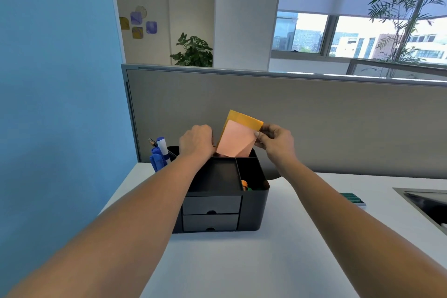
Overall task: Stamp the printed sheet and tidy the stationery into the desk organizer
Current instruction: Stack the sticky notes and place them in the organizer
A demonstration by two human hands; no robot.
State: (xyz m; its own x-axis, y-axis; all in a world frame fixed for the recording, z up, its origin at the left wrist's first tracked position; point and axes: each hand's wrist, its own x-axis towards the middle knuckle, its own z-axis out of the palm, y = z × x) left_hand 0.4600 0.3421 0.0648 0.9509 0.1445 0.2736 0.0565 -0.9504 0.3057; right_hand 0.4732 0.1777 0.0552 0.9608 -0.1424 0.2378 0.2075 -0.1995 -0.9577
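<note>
Paper pads point(238, 136), one pink in front and one orange-yellow behind, stand tilted over the back slot of the black organizer point(251, 205), their lower edges already dipping below its rim. I have my right hand point(275, 141) pinching their right edge, thumb on the pink face and fingers closed behind the orange one. My left hand point(197, 140) sits curled at the organizer's back rim just beside the pads' left edge; from here I cannot tell whether its fingers grip anything or merely steady the rim, since they are hidden behind the knuckles. I judge these pads light and fairly stiff as blocks, but the loose sheets can fan or bend at a corner, and the pink one already shows a crease at its lower right. The two could also slide against each other, so I'd keep the pinch near the middle of the side edge, squeezing both together, and lower them straight into the slot. Blue markers point(159, 155) stand in the left compartment, something orange and green point(245, 185) lies in the right one, and the shallow front tray looks bare. No printed sheet or stamp shows on the white desk point(242, 268).
</note>
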